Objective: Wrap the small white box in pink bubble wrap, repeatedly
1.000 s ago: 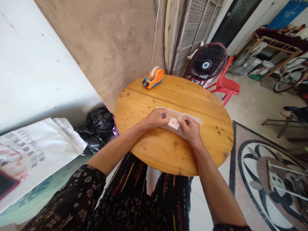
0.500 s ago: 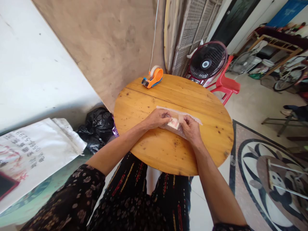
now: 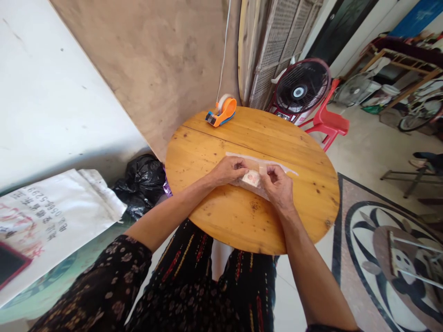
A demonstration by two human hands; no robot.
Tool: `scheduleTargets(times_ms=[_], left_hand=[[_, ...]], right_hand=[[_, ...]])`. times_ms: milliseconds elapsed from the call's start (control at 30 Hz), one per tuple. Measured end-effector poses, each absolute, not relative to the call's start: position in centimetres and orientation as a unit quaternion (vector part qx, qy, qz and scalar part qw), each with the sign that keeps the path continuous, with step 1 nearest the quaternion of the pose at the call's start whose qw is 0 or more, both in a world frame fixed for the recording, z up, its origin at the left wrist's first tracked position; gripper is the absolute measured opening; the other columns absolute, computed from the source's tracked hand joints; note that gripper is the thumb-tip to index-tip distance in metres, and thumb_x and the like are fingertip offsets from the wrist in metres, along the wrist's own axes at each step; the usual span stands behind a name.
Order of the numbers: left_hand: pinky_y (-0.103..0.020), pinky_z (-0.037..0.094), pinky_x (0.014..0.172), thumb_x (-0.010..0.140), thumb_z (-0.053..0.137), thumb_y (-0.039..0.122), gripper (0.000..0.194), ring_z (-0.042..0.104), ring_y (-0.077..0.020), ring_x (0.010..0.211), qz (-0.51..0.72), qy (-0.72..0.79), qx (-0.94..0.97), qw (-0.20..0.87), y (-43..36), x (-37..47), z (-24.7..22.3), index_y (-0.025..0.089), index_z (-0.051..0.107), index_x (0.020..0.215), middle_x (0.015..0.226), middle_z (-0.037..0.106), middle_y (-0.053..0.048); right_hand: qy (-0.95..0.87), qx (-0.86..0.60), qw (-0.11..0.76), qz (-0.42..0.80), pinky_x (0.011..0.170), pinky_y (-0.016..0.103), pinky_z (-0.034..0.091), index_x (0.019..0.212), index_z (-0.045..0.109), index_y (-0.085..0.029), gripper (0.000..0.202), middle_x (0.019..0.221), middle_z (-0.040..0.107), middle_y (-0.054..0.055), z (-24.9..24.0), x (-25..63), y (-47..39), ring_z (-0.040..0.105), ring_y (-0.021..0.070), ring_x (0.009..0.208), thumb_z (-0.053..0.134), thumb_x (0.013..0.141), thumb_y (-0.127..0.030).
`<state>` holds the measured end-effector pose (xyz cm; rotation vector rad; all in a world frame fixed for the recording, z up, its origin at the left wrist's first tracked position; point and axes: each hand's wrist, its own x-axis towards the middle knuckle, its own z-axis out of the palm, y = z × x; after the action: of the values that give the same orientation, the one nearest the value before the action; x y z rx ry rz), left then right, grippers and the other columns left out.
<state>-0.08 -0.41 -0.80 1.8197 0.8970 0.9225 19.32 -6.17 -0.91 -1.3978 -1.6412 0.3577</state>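
A sheet of clear plastic wrap (image 3: 268, 163), which looks like bubble wrap, lies across the middle of the round wooden table (image 3: 214, 143). On it rests a small pale block (image 3: 251, 178) with a faint reddish mark on top. My left hand (image 3: 227, 170) is closed at the block's left side, thumb and fingertips bent over the wrap there. At the right side of the block, my right hand (image 3: 279, 185) pinches the wrap between thumb and forefinger. The fingers partly cover the block's sides, and the exact grip of the left fingertips is hard to make out.
An orange tape dispenser (image 3: 223, 112) stands at the table's far edge. Beyond the table are a floor fan (image 3: 299, 90) and a red chair (image 3: 328, 120). To the left lie a black plastic bag (image 3: 145, 182) and a white printed sack (image 3: 65, 207).
My right hand has shifted slightly to the right and its fingers have lifted a little. More of the block's top shows. The left hand stays nearly in place; the whole view has moved slightly.
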Motion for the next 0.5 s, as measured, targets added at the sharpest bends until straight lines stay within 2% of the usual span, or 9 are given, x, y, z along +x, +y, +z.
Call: scheduleTargets(times_ms=[133, 200, 333, 500], left_hand=[[-0.022, 0.040, 0.062, 0.075, 0.060, 0.025, 0.014, 0.051, -0.0102, 0.065, 0.385, 0.349, 0.722, 0.456, -0.33, 0.02, -0.94, 0.012, 0.065, 0.073, 0.070, 0.062, 0.000], [-0.022, 0.040, 0.062, 0.076, 0.059, 0.025, 0.013, 0.051, -0.0101, 0.063, 0.381, 0.347, 0.720, 0.465, -0.26, 0.06, -1.08, 0.013, 0.065, 0.074, 0.069, 0.061, 0.001], [-0.023, 0.041, 0.064, 0.076, 0.058, 0.024, 0.014, 0.053, -0.0116, 0.068, 0.376, 0.347, 0.732, 0.449, -0.09, 0.04, -1.27, 0.013, 0.067, 0.076, 0.071, 0.063, 0.000], [-0.022, 0.040, 0.063, 0.076, 0.060, 0.026, 0.013, 0.052, -0.0109, 0.067, 0.382, 0.344, 0.737, 0.439, -0.05, -0.10, -1.29, 0.014, 0.065, 0.075, 0.072, 0.062, 0.000]], right_hand=[[-0.725, -0.528, 0.441, 0.026, 0.081, 0.037, 0.052, 0.088, 0.068, -0.022, 0.010, 0.095, 0.072, 0.008, -0.93, 19.27, -6.18, 0.066, 0.0224, 0.087, 0.061, 0.082, -0.027], [-0.756, -0.500, 0.423, -0.015, 0.086, 0.040, 0.052, 0.086, 0.070, -0.022, 0.010, 0.101, 0.072, 0.009, -1.08, 19.26, -6.15, 0.067, 0.0237, 0.092, 0.061, 0.083, -0.023], [-0.776, -0.481, 0.403, -0.064, 0.085, 0.039, 0.052, 0.086, 0.072, -0.022, 0.012, 0.101, 0.072, 0.008, -1.33, 19.25, -6.15, 0.067, 0.0232, 0.090, 0.060, 0.084, -0.019], [-0.764, -0.500, 0.402, -0.069, 0.083, 0.039, 0.053, 0.090, 0.072, -0.023, 0.014, 0.096, 0.072, 0.008, -1.35, 19.46, -6.04, 0.067, 0.0231, 0.089, 0.059, 0.089, -0.025]])
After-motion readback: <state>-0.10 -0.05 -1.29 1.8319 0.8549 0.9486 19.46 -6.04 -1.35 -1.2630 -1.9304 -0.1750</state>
